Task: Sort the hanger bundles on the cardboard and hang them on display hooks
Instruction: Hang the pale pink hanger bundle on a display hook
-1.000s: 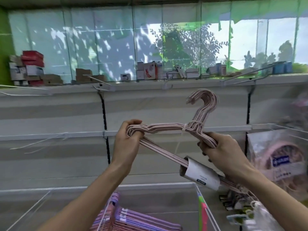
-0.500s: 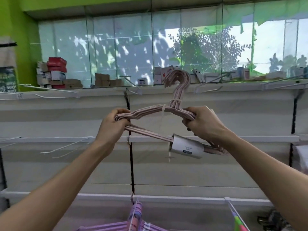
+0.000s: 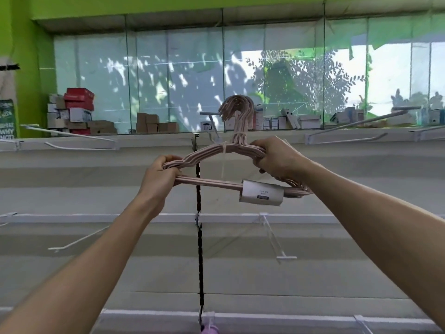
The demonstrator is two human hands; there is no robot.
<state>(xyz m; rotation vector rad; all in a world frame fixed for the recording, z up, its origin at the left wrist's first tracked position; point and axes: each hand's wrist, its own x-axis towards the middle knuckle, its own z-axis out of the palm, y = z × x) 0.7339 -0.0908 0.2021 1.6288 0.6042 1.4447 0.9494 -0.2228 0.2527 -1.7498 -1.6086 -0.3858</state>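
Observation:
I hold one bundle of pale pink hangers (image 3: 216, 150) up at arm's length in front of the display wall. My left hand (image 3: 159, 179) grips its left corner. My right hand (image 3: 277, 160) grips the right shoulder just beside the neck. The bunched hooks (image 3: 237, 108) point up, level with the top rail, close to a grey display hook (image 3: 209, 113) that sticks out there. A white paper label sleeve (image 3: 261, 192) wraps the bottom bar, and a cable tie hangs from the neck.
Bare white and grey display hooks (image 3: 72, 141) jut from the wall rails at left, right (image 3: 356, 127) and lower down (image 3: 79, 239). Stacked boxes (image 3: 77, 109) line the ledge below the window. A purple hanger bundle (image 3: 209, 330) peeks in at the bottom edge.
Both hands have raised the pink bundle from chest level to the top rail and levelled it. The view tilted up, so the purple bundles below have nearly left the frame.

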